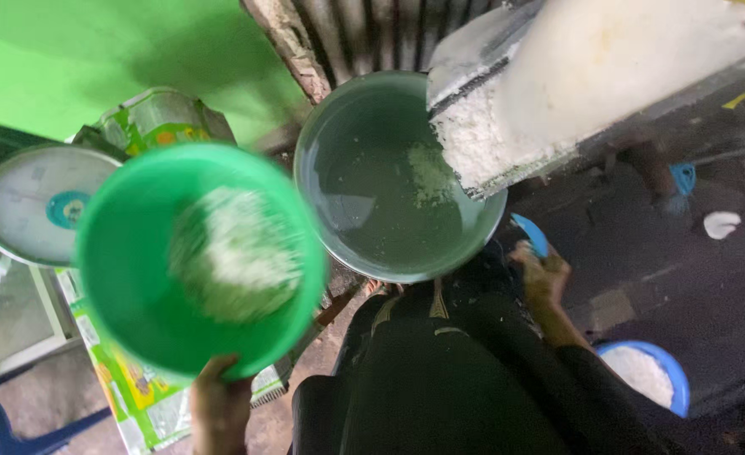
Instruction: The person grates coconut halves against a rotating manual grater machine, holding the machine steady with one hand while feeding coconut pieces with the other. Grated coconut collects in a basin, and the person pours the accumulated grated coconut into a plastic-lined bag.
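While our left hand (218, 404) pinches the near rim of the green bowl (136, 253), thumb over the edge, the blurred white shreds (236, 253) lie heaped in its middle, so a level hold and a firmer grip should keep them from sliding. Our right hand (545, 274) is closed on a small blue thing (530, 233) beside the grey-green basin (364, 194) under the chute (507, 143). Room is tight: the scale (31, 202) and bag (158, 118) crowd the left, with freer floor to the right near the blue tub (672, 371).
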Tool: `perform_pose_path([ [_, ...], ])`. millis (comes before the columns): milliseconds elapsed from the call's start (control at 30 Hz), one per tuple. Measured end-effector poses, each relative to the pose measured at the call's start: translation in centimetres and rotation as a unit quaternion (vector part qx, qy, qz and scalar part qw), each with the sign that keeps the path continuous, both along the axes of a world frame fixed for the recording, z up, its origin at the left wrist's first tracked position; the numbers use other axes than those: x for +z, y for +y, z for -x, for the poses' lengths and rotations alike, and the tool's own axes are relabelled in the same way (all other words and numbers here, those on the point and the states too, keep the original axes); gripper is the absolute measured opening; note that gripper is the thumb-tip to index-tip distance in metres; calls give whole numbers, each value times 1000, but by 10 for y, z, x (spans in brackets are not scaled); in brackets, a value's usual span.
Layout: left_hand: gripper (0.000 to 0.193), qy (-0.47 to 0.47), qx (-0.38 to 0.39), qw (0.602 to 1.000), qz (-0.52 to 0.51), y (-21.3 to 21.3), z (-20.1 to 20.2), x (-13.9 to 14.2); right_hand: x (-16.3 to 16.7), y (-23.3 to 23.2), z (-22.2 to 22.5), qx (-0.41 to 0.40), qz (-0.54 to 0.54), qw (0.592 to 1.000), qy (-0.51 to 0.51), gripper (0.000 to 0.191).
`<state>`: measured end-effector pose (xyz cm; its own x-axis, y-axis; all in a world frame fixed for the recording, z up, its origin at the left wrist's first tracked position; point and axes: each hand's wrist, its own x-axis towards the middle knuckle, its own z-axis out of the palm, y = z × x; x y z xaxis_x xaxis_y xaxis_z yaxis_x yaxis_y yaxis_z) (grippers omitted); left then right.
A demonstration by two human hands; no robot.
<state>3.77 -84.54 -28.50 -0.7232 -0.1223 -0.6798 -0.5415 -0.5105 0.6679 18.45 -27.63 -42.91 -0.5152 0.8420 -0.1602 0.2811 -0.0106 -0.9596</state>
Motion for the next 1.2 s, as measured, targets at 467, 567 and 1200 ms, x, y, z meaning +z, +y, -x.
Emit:
perform_pose_path([
  [467,97,-42,-250,956,145,291,123,41,88,17,-94,-307,144,941,15,22],
  [567,108,-70,-255,946,186,323,117,31,94,4,-119,-383,214,898,-29,20],
  [1200,110,609,-150,575,525,488,115,75,29,237,-209,-392,406,814,-142,16],
])
